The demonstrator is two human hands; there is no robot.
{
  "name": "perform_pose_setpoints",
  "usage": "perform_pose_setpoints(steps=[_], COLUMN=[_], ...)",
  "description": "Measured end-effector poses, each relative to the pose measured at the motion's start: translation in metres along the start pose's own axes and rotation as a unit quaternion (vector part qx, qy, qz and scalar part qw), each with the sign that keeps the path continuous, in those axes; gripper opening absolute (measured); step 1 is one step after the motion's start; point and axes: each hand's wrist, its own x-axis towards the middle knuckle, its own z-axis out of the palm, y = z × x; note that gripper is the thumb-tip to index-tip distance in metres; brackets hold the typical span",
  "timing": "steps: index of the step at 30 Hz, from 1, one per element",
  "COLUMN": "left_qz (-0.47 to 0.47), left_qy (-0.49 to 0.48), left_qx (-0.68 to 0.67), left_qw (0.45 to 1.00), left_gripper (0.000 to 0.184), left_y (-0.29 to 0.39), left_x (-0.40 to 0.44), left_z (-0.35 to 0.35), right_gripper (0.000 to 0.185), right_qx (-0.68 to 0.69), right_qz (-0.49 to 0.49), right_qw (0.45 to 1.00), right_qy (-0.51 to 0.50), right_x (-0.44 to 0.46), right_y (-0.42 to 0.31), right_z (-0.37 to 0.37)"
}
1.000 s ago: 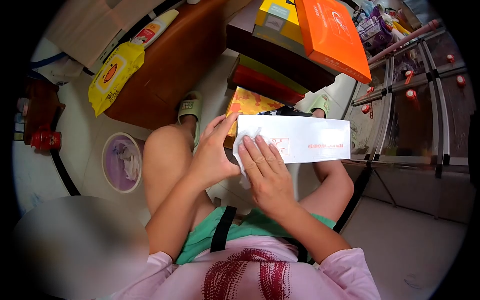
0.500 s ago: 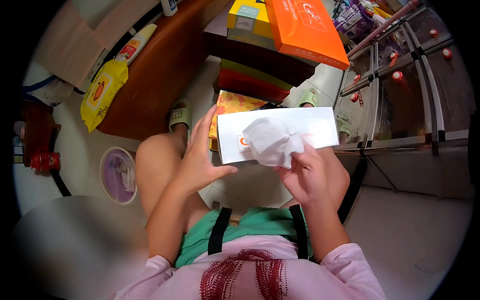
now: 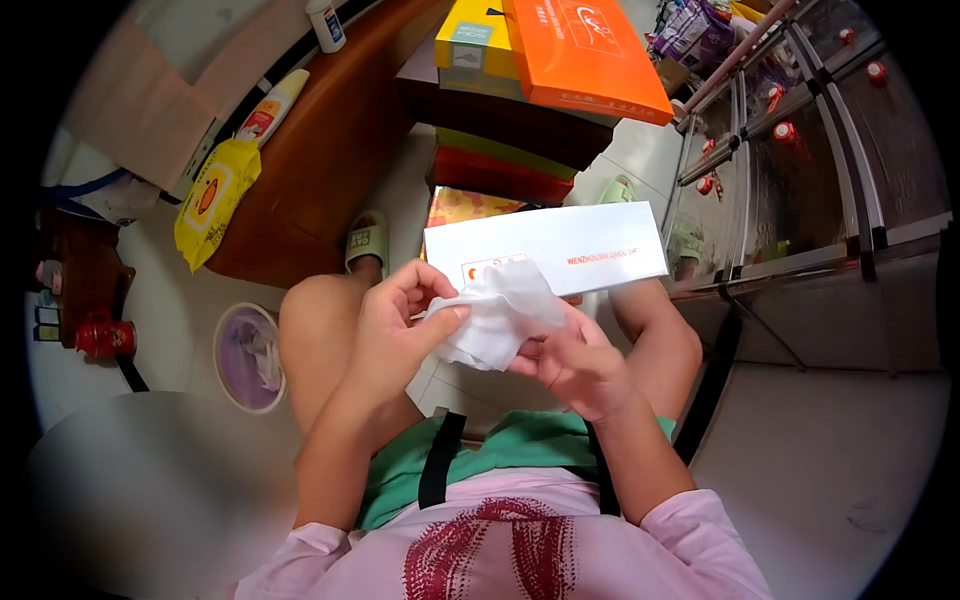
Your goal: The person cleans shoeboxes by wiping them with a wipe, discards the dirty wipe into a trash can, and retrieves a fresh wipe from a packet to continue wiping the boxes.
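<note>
A crumpled white wipe [image 3: 495, 318] is held up between both hands, over the near edge of a white box. My left hand [image 3: 405, 318] pinches its left side between thumb and fingers. On its right side, my right hand [image 3: 580, 362] grips the wipe, with some fingertips hidden behind it. The white box [image 3: 610, 245] with red lettering lies just beyond the hands, above the knees, and the wipe covers part of its printed logo. Beneath its far left corner shows a yellow-orange patterned box [image 3: 465, 205].
Beyond stand stacked boxes, with an orange box [image 3: 590, 60] and a yellow box [image 3: 480, 40] on top. A yellow wipes pack [image 3: 218, 195] lies on the brown furniture at left. A lined bin [image 3: 248, 358] sits by the left knee; glass-fronted cabinets [image 3: 790, 190] are at right.
The wipe has come off the box face and moved left and nearer. My left hand has left the box's side and taken hold of the wipe. The camera view has shifted slightly.
</note>
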Motion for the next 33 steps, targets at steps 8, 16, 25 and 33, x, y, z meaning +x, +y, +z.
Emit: perform_pose_setpoints(steps=[8,16,25,33], left_qz=[0.043,0.084,-0.039,-0.128], left_qy=[-0.008,-0.060,0.022,-0.043], left_qx=[0.024,0.304,0.107,-0.152], left_qw=[0.999,0.947,0.993,0.979], left_gripper=[0.046,0.056,0.023,0.036], left_y=[0.020,0.032,0.005,0.014], left_x=[-0.026,-0.028,-0.029,-0.031], left_z=[0.023,0.021,0.017,0.012], right_gripper=[0.031,0.039,0.037,0.064], right_qx=[-0.131,-0.163,-0.204,-0.295], right_qz=[-0.018,-0.005,-0.031,-0.251], right_qw=[0.984,0.980,0.977,0.920], right_qy=[0.116,0.113,0.056,0.056], right_x=[-0.001,-0.001,-0.001,0.002], right_y=[0.001,-0.001,-0.001,0.012], right_z=[-0.001,-0.012,-0.020,-0.004])
